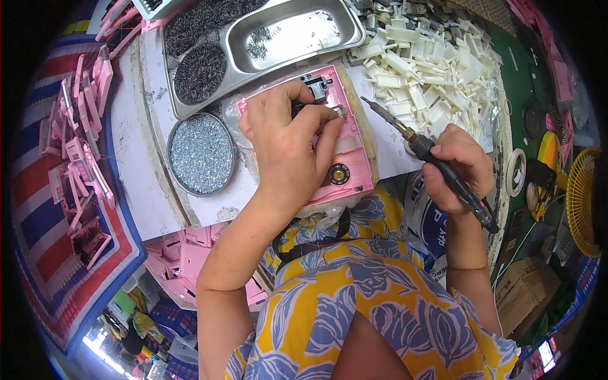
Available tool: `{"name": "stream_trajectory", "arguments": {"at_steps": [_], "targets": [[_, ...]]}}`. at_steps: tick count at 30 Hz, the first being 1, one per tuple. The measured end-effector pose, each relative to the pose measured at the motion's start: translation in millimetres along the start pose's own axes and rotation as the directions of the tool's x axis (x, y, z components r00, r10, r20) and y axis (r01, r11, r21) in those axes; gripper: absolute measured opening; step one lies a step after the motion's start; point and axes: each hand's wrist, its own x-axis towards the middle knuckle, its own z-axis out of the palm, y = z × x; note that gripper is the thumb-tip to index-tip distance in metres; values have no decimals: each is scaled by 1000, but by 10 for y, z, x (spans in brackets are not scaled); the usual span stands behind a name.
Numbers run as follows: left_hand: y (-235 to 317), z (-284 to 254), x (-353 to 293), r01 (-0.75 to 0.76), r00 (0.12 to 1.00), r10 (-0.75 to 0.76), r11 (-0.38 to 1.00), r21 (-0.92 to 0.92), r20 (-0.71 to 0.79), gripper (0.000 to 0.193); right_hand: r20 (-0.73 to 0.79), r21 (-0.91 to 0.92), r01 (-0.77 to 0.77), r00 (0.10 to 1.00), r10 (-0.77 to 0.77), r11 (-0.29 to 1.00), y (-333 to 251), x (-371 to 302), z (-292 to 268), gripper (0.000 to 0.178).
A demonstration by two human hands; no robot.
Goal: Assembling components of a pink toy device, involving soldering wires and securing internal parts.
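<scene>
A pink plastic housing (pixel 352 142) lies in front of me, with a black motor-like part (pixel 315 87) near its top and a round black part with a brass centre (pixel 339 173) lower down. My left hand (pixel 282 139) is over the housing, thumb and fingers pinched together at a small silvery metal part (pixel 341 113). The fingers hide some of the housing's inside. To the right, my right hand (pixel 459 168) is wrapped around the black handle of a soldering iron (pixel 405 130). Its tip points up and left, apart from the housing.
A round tin of small silver screws (pixel 201 154) stands left of the housing. Behind is a metal tray (pixel 237 69) with dark springs. White plastic pieces (pixel 430 76) are heaped at the back right. Pink parts (pixel 79 152) lie on a striped cloth (pixel 44 221). A yellow basket (pixel 582 202) sits far right.
</scene>
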Motion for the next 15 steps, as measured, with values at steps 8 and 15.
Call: {"name": "stream_trajectory", "arguments": {"at_steps": [8,15], "targets": [[40,72,50,14,1000,-13,999,47,-21,10,83,-55,-27,996,31,998,13,-5,39,27],[79,69,91,16,1000,-17,993,113,9,11,97,-72,-56,993,62,996,34,-13,106,26]]}}
